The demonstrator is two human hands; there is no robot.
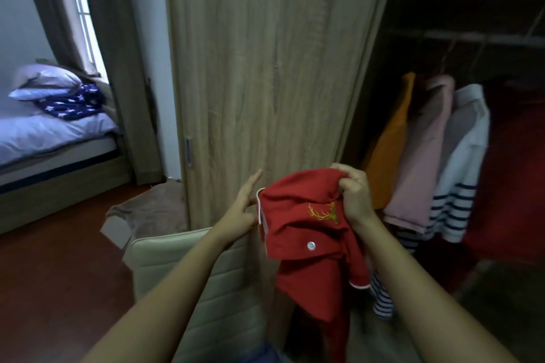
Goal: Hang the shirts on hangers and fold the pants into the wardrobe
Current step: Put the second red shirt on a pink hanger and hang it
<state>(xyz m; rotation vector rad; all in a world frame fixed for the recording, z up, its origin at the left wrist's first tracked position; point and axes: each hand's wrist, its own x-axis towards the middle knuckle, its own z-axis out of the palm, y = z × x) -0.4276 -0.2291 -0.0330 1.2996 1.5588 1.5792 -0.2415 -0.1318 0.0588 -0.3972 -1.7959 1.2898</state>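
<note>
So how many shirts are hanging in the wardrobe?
3: orange shirt leftmost, pink shirt in the middle, white navy-striped shirt rightmost; others may be hidden in the dark.

Wood-grain wardrobe door (pixel 265 68) is standing upright at centre, filling the middle of the view. Window (pixel 84 9), far left, is letting in pale daylight, and a grey curtain (pixel 56 3) is hanging beside it. Bed (pixel 53 138) is lying below the window, carrying a pale pillow (pixel 44 78) and a navy star-print blanket (pixel 72 102). Reddish-brown floor (pixel 53 280) is showing at lower left. Cream padded chair back (pixel 194 274) is standing before the door.
</note>
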